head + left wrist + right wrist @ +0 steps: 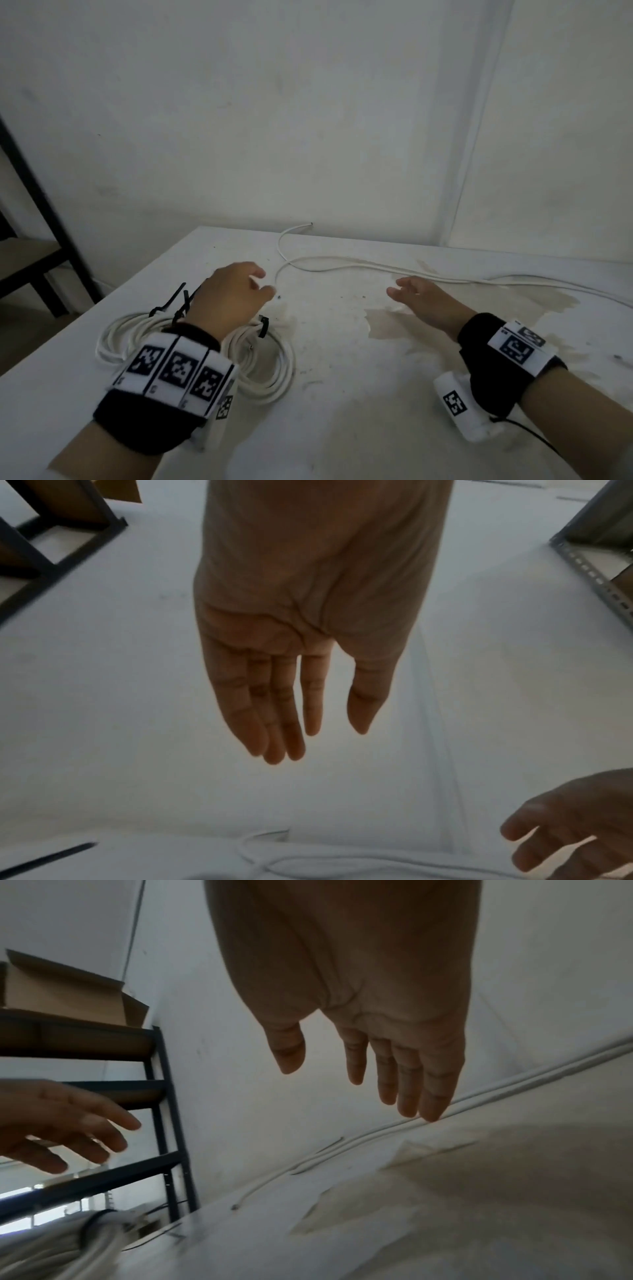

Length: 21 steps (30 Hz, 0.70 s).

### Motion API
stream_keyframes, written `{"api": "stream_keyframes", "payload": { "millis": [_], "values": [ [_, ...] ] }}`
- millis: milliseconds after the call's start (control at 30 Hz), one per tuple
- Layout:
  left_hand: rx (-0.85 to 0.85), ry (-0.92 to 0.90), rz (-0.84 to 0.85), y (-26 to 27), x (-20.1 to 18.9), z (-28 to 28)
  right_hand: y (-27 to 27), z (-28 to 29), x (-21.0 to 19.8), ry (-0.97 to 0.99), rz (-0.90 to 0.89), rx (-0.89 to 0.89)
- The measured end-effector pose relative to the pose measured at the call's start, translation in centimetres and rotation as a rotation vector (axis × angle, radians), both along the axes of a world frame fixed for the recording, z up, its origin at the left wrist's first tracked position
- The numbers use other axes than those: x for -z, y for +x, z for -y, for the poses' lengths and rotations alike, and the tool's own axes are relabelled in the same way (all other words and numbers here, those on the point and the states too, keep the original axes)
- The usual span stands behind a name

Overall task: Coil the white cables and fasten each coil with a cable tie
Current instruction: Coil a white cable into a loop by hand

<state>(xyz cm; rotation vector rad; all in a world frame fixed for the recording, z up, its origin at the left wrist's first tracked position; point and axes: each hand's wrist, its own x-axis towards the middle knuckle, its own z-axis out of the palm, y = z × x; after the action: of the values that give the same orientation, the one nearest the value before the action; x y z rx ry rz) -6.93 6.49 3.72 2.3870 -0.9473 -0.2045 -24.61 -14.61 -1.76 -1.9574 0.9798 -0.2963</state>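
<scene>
Loose white cable (342,265) runs across the far side of the table (342,411), uncoiled; tied coils (267,373) with black cable ties (264,327) sit near-left under the left wrist. Left hand (236,291) and right hand (424,298) hover with fingers relaxed, holding nothing. Risk: pulling the cable could drag it off the right edge or into the finished coils. Only the right wrist view shows the cardboard box (68,993) on the shelf.

The left hand (236,294) hovered at centre-left of the head view, fingers relaxed and empty; the right hand (424,298) reached forward at centre-right, fingers straight.
</scene>
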Motion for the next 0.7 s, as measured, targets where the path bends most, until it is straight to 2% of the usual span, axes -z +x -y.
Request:
{"api": "stream_keyframes", "payload": {
  "millis": [233, 400, 600, 700],
  "values": [
    [0.102, 0.022, -0.015, -0.5, 0.0, 7.7, 0.8, 5.5, 0.3, -0.158, -0.168, 0.01],
    [0.133, 0.153, -0.002, 0.4, 1.4, 12.4, 2.2, 8.5, 0.8, -0.278, -0.347, -0.064],
    [0.18, 0.256, -0.008, 1.6, 3.3, 17.2, 4.5, 11.1, 1.6, -0.293, -0.525, -0.156],
    [0.186, 0.274, -0.024, 1.8, 4.5, 19.1, 5.4, 11.2, 1.8, -0.416, -0.578, -0.17]
  ]
}}
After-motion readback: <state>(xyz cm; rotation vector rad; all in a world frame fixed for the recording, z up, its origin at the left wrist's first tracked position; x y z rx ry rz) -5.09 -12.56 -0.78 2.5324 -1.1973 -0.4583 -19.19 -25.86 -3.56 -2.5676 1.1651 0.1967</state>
